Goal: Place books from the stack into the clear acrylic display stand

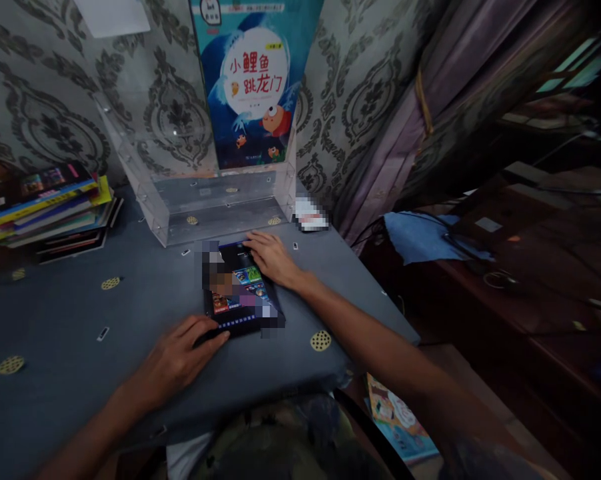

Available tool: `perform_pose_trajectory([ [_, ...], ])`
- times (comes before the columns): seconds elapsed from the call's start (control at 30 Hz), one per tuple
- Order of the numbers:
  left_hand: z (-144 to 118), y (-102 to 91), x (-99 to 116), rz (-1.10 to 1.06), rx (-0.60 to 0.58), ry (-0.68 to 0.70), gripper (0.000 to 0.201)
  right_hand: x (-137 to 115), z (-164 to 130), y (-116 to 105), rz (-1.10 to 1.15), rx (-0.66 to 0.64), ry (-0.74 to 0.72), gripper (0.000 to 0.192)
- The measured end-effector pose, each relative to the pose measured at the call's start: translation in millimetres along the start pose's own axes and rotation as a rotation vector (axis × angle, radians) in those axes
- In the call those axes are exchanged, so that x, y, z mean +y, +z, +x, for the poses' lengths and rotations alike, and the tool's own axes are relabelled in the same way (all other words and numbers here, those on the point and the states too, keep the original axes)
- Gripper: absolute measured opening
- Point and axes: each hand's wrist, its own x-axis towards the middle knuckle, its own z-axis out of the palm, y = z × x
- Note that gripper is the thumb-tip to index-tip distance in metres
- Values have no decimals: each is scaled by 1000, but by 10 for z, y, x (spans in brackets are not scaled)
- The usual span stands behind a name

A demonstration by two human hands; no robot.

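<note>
The dark-covered book (pixel 243 290) lies flat on the surface (pixel 145 293), near the front edge, before the clear display rack (pixel 151 210). The left hand (pixel 183 350) contacts the book's near left corner; the right hand (pixel 273 260) contacts its far right corner. Whether either hand is clamped on it cannot be determined.
</note>
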Motion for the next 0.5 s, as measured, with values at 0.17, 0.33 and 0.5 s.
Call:
perform_pose_trajectory([
  [0.17, -73, 63, 19, 21, 34, 2, 24, -990, -268, 111, 160, -13, -224, 32],
  [0.33, -191, 106, -24, 83, 112, -13, 32, -1526, -496, 284, 332, -99, -247, 43],
  [0.5, -54, 6, 19, 55, 88, 32, 33, -1333, -574, 245, 361, -92, -128, 50],
])
